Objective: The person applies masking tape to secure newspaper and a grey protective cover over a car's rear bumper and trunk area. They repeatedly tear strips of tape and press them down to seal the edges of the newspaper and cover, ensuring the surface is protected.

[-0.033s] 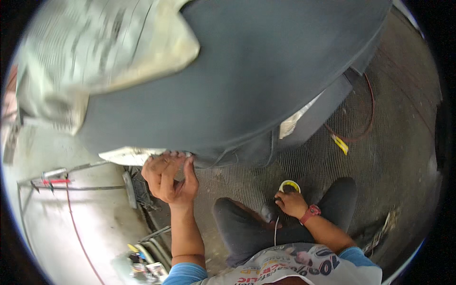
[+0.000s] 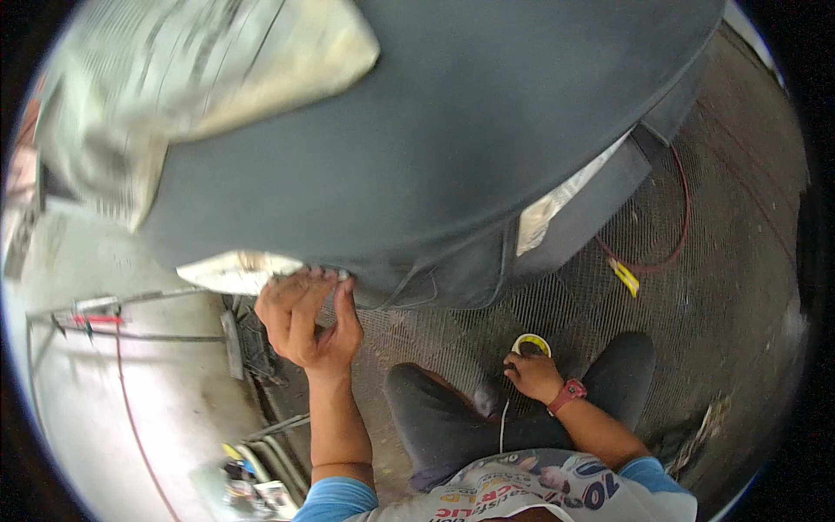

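A large dark grey vehicle panel (image 2: 417,165) curves across the upper middle. At its lower edge my left hand (image 2: 311,317) has its fingers bent and thumb raised, pressed around a small pale bit I cannot make out. Beside those fingertips, a white covered patch (image 2: 235,271) sits along the panel edge. Lower right, between my knees, my right hand (image 2: 533,376) is closed on a white and yellow ring (image 2: 531,340) that looks like a roll of tape. Its grip on the roll is partly hidden.
Masking paper (image 2: 217,70) covers the panel's upper left. A yellow-handled tool (image 2: 624,278) and a red hose (image 2: 684,204) lie on the dark ridged floor (image 2: 696,304). A metal frame (image 2: 174,337) stands at left. Debris (image 2: 709,426) lies at lower right.
The view has shifted slightly, so the panel and floor sit a little differently. Both hands keep nearly the same pose and place.
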The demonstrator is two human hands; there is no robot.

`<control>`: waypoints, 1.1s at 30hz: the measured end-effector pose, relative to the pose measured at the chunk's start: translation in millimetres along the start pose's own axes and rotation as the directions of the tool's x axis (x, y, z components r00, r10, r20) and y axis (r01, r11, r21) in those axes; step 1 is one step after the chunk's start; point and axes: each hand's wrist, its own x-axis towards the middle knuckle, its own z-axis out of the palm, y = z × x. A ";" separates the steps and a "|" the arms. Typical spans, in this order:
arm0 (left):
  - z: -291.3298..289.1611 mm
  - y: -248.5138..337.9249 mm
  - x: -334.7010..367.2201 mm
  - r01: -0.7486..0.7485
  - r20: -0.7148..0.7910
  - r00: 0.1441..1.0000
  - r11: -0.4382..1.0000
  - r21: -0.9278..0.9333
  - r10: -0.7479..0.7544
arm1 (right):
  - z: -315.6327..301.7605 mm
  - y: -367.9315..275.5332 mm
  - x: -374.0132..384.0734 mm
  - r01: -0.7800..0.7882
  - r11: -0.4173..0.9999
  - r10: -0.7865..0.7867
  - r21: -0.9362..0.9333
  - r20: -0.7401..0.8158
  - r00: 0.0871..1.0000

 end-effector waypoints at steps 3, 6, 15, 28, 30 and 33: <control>3.3 11.1 1.7 -0.032 -0.088 0.995 0.998 0.051 0.036 | 21.1 36.4 33.6 0.092 0.996 -0.092 -0.005 -0.122 0.988; 7.0 18.4 -4.6 -0.028 -0.178 0.983 0.998 0.062 0.038 | 25.0 56.0 56.5 0.212 0.976 -0.219 -0.058 -0.164 0.962; 7.5 43.7 18.0 0.099 -0.219 0.973 0.987 0.130 -0.069 | 19.8 55.0 95.6 0.332 0.922 -0.355 -0.201 -0.090 0.931; 4.1 55.7 -58.1 0.196 -0.240 0.939 0.957 -0.212 -0.245 | -30.6 -35.2 31.4 0.348 0.909 -0.321 0.229 -0.147 0.936; 4.4 74.3 -122.7 0.287 -0.039 0.938 0.835 -0.469 -0.345 | -52.0 -69.6 4.8 0.407 0.841 -0.352 0.356 -0.212 0.912; 7.9 103.9 -183.1 0.664 0.601 0.733 0.148 -0.733 -0.319 | -76.1 -105.3 -18.4 0.395 0.822 -0.349 0.410 -0.185 0.919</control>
